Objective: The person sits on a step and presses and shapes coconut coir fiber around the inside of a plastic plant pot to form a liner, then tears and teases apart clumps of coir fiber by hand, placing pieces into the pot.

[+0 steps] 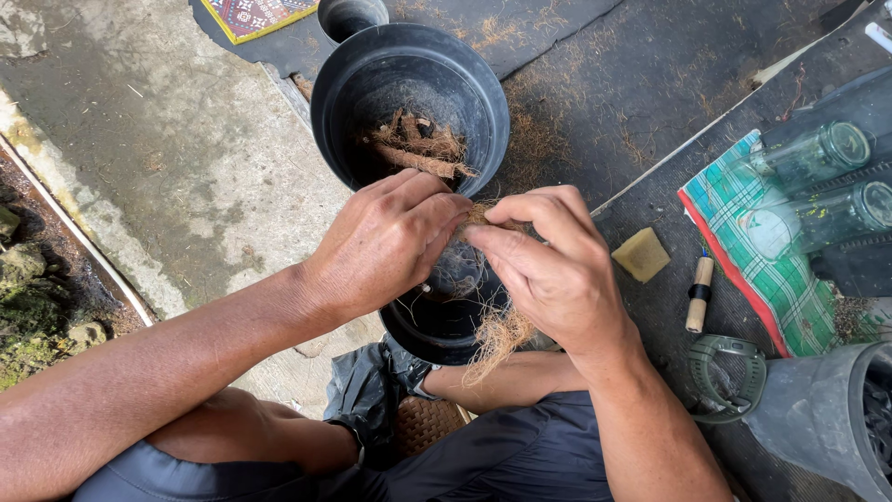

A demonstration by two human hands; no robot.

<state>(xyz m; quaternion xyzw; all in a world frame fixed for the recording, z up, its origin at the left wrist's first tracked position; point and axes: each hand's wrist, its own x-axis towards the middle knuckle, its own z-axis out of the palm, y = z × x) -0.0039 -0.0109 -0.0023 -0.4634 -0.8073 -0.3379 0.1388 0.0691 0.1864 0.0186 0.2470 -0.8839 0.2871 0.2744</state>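
Observation:
My left hand (386,242) and my right hand (553,265) meet over a small black pot (437,325), both pinching a tuft of brown coconut fibre (497,339) that hangs down from between the fingers. The fingertips touch at the middle of the view. Behind the hands stands a larger black plastic pot (483,93) holding brown husk pieces (418,149). The small pot's inside is mostly hidden by my hands.
A yellow sponge (641,254) and a short wooden-handled tool (698,295) lie on the dark mat at right. Two glass jars (818,153) rest on a green checked cloth (743,200). A grey bucket (818,418) stands bottom right. Concrete floor lies left.

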